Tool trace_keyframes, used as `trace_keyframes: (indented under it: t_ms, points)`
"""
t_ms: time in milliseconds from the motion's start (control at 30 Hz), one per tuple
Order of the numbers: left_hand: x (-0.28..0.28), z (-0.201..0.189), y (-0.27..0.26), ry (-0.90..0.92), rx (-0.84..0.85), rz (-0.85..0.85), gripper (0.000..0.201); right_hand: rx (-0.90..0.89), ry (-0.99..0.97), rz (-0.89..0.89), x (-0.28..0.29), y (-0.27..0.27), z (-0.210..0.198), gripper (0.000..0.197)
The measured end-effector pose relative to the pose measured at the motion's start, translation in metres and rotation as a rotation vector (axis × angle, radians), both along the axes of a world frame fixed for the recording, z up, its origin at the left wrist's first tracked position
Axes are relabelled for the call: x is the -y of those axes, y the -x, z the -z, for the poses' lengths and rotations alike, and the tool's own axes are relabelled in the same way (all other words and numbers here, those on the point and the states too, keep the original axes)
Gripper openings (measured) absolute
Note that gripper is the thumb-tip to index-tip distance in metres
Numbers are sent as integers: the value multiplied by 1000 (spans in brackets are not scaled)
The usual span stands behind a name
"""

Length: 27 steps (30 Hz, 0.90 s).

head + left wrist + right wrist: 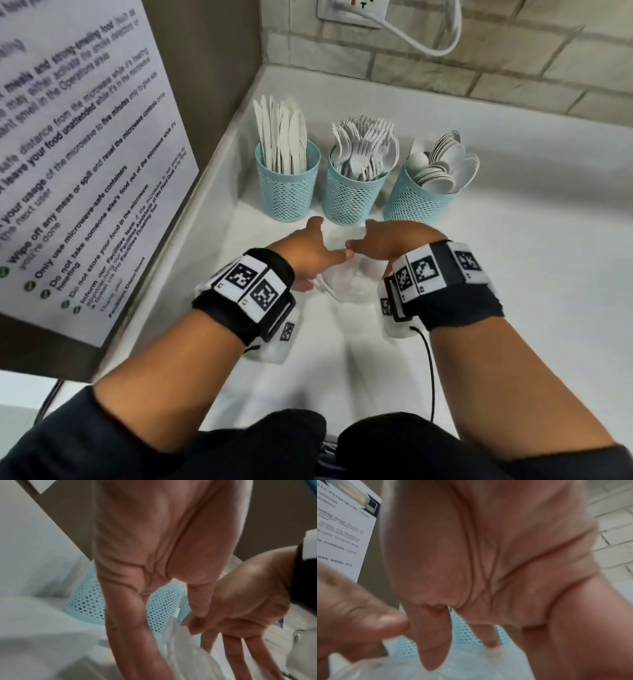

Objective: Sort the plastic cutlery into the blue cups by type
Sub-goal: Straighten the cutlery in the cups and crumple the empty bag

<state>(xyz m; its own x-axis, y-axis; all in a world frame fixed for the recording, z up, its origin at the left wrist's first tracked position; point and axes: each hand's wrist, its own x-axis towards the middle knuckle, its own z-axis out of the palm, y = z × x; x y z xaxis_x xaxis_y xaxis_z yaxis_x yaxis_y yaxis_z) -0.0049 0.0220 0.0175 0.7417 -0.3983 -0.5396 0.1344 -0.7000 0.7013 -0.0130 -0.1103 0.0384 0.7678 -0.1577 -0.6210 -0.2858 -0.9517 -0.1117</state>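
Three blue mesh cups stand in a row at the back of the white counter [534,260]: the knife cup [287,186] on the left, the fork cup [354,197] in the middle, the spoon cup [416,204] on the right. All are packed with white cutlery. Just in front of them lies a clear plastic bag [346,289] with a white handle showing inside. My left hand [322,267] holds its left side. My right hand [364,251] pinches its top between thumb and forefinger [190,626], the other fingers straight. Both hands' fingertips nearly meet over the bag [180,649].
A wall panel with a printed notice [85,171] rises close on the left, forming a corner with the brick wall [513,78] behind the cups. A white power cord [428,46] hangs from a socket above. Bare counter stretches to the right.
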Motion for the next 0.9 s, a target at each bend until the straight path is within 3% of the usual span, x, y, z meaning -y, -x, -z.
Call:
trace_keyframes:
  t_ms: [200, 267, 333, 467, 533, 633, 733, 833, 900]
  points:
    - [8, 0, -1, 245, -244, -180, 68, -14, -70, -2, -9, 9, 3, 26]
    - [7, -1, -2, 290, -308, -202, 59, -20, -138, 95, -10, 2, 3, 17]
    - [7, 1, -5, 325, -354, -211, 55, -26, -300, 303, -13, -1, 3, 14]
    - [0, 6, -9, 353, -303, -273, 64, 122, -703, 585, -10, -7, 4, 26]
    - [-5, 10, -14, 373, -275, -314, 67, 184, -839, 671, -6, -8, 0, 21]
    - [-12, 13, -19, 444, -259, -338, 48, 171, -906, 701, 2, -7, -9, 12]
    - [-14, 10, -23, 565, -182, -417, 21, 78, -832, 650, 6, -1, -10, 24]
    - [-10, 7, -21, 596, -140, -468, 26, 93, -805, 714, 4, 2, -6, 35]
    - [-6, 8, -18, 617, -176, -441, 37, 123, -814, 743, 3, 4, -1, 52]
